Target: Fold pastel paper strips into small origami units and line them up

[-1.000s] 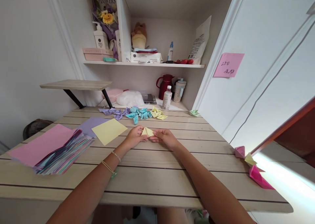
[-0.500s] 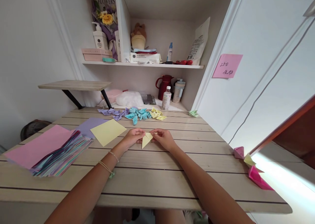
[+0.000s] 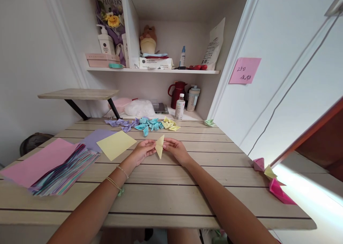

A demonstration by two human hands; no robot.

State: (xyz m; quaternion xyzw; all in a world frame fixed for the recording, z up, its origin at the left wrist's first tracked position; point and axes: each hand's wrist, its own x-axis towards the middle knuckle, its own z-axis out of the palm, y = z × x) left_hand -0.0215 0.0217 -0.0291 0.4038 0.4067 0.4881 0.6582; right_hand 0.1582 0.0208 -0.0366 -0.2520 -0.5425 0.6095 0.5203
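A small folded piece of yellow paper [image 3: 160,146] is held above the middle of the wooden table [image 3: 166,190]; it shows one point up and one point down. My left hand [image 3: 143,152] pinches its left side, fingers closed. On its right side, my right hand [image 3: 176,149] grips the paper between thumb and fingers. Beyond the hands lie several folded paper pieces: purple ones [image 3: 125,123], blue ones [image 3: 150,124] and yellow ones [image 3: 170,123]. A flat yellow sheet [image 3: 116,144] rests left of my left hand.
A stack of coloured paper [image 3: 64,174] topped by a pink sheet [image 3: 40,162] sits at the left. A small raised shelf [image 3: 79,93] and a bottle [image 3: 180,107] stand at the back. Pink folded papers [image 3: 281,192] lie along the right edge.
The yellow folded paper has been turned in my hands: a triangle pointing down before, it now has points both up and down. The view has shifted slightly.
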